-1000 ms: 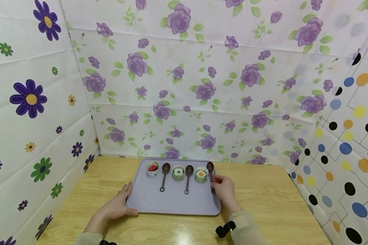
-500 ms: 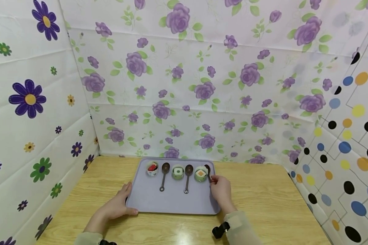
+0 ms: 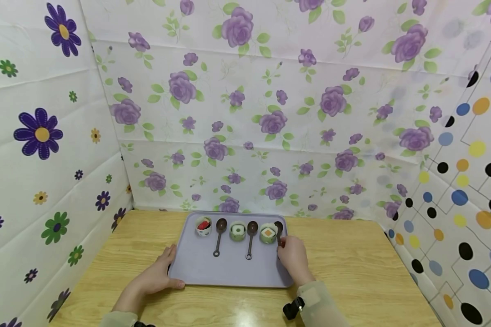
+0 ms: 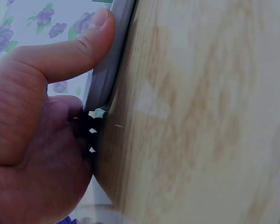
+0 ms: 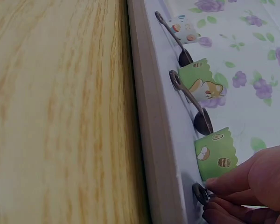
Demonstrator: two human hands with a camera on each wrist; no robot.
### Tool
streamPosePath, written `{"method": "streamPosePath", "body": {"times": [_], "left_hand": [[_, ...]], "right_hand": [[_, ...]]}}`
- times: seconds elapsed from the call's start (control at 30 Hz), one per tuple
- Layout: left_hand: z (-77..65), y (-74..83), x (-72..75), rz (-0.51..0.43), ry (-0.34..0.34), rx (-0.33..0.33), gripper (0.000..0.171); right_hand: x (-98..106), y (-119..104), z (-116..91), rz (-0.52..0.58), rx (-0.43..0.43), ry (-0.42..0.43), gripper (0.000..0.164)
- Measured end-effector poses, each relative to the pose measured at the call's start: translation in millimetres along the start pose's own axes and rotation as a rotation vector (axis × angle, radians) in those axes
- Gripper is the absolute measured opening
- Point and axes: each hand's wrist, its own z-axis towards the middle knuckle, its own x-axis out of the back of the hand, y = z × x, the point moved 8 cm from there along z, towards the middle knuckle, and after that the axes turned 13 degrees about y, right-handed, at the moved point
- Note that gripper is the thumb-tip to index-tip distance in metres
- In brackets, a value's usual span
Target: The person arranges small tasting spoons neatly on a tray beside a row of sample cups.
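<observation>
A pale lilac tray [image 3: 229,273] lies on the wooden table. My left hand [image 3: 156,274] holds its near left corner, thumb along the front edge and fingers at the left side. At the tray's right end, my right hand [image 3: 293,259] pinches the handle of a brown spoon [image 3: 279,225]; its ring-shaped end [image 5: 199,193] shows in the right wrist view. Beside this spoon sits a green paper cup [image 3: 268,234] with an orange-and-white piece. Another green cup [image 3: 237,232] and a white cup [image 3: 203,229] with a red piece stand further left, with two brown spoons [image 3: 218,238] [image 3: 250,238] between the cups.
The wooden table [image 3: 352,272] extends around the tray. A flowered cloth [image 3: 245,181] hangs behind it, with patterned cloths [image 3: 41,181] [image 3: 460,218] on both sides. Black straps with small devices [image 3: 293,309] are on both wrists.
My right hand has shifted slightly left with the spoon, bringing the spoon's bowl closer to the rightmost green cup. The left hand and the tray have stayed in place.
</observation>
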Motion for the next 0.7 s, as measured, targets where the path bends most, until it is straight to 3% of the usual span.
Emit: {"method": "streamPosePath", "body": {"times": [0.2,0.37,0.53,0.7], "left_hand": [[0.4,0.7,0.1,0.001,0.004,-0.001,0.132],[-0.1,1.3,0.1,-0.003,0.0,-0.002,0.132],[-2.3,1.3,1.6,-0.004,-0.023,-0.02,0.131],[-4.9,2.2,9.0,-0.055,-0.017,-0.018,0.116]], "right_hand": [[1.3,-0.9,-0.6,-0.01,0.02,-0.005,0.019],[5.2,0.8,-2.1,0.03,0.003,-0.018,0.005],[15.1,5.3,-2.5,0.111,-0.018,-0.034,0.026],[34.8,11.4,-1.7,0.062,0.093,-0.016,0.031]]}}
